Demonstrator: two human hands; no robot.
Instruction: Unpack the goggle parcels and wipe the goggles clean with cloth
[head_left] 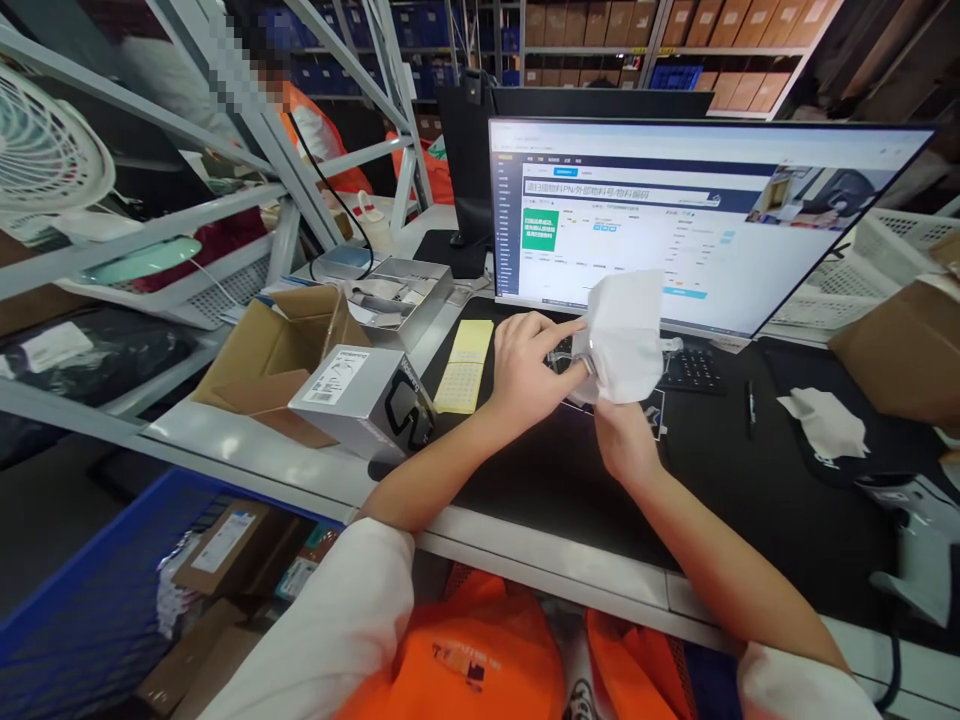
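Both hands meet over the black desk mat (570, 470) in front of the monitor (675, 220). My right hand (619, 430) grips a white pouch (626, 335) from below and holds it upright. My left hand (529, 365) pinches the pouch's left edge, fingers closed on it, where a dark item I cannot make out shows. A grey product box (360, 395) printed with goggles lies to the left of my left hand, beside a yellow label sheet (466, 365).
An open cardboard box (274, 350) and a metal tray (405, 295) stand at left. A keyboard (690, 370), a pen (750, 405) and a white cloth (825, 420) lie right. A blue crate (97, 600) of parcels sits below the desk. Another person in orange works behind the shelving.
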